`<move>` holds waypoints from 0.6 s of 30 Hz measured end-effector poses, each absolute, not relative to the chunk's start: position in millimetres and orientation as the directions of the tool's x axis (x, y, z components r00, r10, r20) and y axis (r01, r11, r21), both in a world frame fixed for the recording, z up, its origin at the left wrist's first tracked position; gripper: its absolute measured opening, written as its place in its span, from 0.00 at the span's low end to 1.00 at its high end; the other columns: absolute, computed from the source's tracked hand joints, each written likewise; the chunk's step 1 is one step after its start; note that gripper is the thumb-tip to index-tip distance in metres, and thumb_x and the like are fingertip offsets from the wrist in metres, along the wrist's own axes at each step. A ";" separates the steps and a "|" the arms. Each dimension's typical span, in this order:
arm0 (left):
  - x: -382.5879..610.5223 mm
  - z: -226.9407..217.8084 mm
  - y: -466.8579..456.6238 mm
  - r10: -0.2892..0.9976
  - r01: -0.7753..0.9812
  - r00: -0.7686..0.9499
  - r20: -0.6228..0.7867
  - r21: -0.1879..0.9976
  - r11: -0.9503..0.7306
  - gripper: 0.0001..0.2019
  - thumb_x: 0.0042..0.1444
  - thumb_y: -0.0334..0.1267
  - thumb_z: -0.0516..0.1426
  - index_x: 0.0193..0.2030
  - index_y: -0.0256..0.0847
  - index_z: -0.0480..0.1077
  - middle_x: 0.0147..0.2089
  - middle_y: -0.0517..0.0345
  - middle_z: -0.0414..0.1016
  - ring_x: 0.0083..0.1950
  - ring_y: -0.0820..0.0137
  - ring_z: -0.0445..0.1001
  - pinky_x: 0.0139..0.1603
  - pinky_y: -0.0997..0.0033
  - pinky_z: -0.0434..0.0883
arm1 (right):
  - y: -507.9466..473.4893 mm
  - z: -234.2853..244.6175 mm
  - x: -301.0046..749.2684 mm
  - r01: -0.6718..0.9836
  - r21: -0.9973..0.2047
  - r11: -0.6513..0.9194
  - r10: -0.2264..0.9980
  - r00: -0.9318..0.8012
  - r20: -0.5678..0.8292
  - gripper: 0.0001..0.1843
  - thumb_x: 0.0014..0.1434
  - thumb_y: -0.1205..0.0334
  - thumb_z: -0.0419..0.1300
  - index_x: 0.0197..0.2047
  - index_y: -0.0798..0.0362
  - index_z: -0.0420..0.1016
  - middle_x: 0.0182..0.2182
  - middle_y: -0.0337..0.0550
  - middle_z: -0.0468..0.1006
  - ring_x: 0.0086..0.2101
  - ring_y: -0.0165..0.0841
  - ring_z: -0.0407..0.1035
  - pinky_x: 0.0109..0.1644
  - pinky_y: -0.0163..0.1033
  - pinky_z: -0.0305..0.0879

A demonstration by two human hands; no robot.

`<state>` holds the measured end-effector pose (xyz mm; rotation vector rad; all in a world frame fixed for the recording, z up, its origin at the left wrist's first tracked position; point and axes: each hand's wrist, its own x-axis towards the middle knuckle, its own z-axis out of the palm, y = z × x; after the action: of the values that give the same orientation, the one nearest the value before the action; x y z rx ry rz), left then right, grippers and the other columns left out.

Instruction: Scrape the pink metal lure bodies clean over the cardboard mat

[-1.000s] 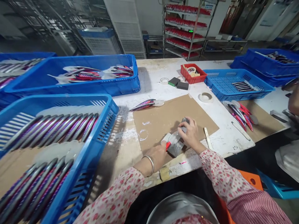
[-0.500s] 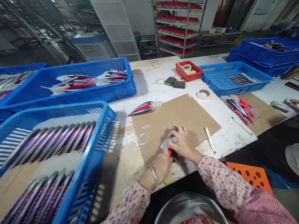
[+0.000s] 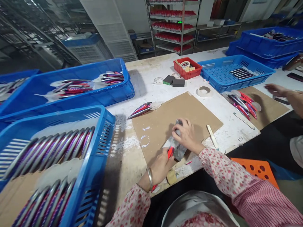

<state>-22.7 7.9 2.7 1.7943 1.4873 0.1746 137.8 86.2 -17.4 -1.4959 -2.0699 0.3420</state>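
Observation:
My left hand (image 3: 161, 167) is closed around a red fishing lure (image 3: 170, 152), with its translucent lip (image 3: 168, 142) pointing away from me. Curled fingers of my right hand (image 3: 186, 134) pinch a small grey piece (image 3: 179, 122) just beyond that lip; its kind is unclear. Beneath the right hand lies a grey block-like thing (image 3: 181, 153), partly hidden. Both hands are over a brown cardboard sheet (image 3: 194, 110). Two more lures (image 3: 140, 110) rest at the sheet's far left corner. A flat cream stick-like tool (image 3: 212, 137) lies to the right.
Blue crates (image 3: 104, 126) of lures stand left. Dark sanding blocks (image 3: 178, 82), tape (image 3: 204, 91) and a red basket (image 3: 187, 72) are at the back. On the right are a blue tray (image 3: 217, 77), a lure pile (image 3: 243, 104) and a co-worker's hand (image 3: 276, 90).
My right hand has shifted slightly up and away from my left, showing more of the lure and the grey block. A co-worker's hand has come over the right-hand cardboard.

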 end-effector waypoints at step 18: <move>-31.7 -11.1 3.8 0.890 0.631 0.303 -0.340 0.772 0.080 0.16 0.63 0.48 0.44 0.50 0.40 0.58 0.32 0.61 0.69 0.31 0.69 0.69 0.34 0.68 0.66 | 77.3 -15.3 143.7 0.768 -0.473 0.431 0.896 -0.302 0.326 0.05 0.56 0.59 0.62 0.38 0.46 0.77 0.57 0.45 0.66 0.57 0.45 0.55 0.55 0.50 0.59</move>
<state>-31.7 3.8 -11.1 1.6329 1.4110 0.3474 143.7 77.3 -15.3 -1.3979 -2.1432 0.3070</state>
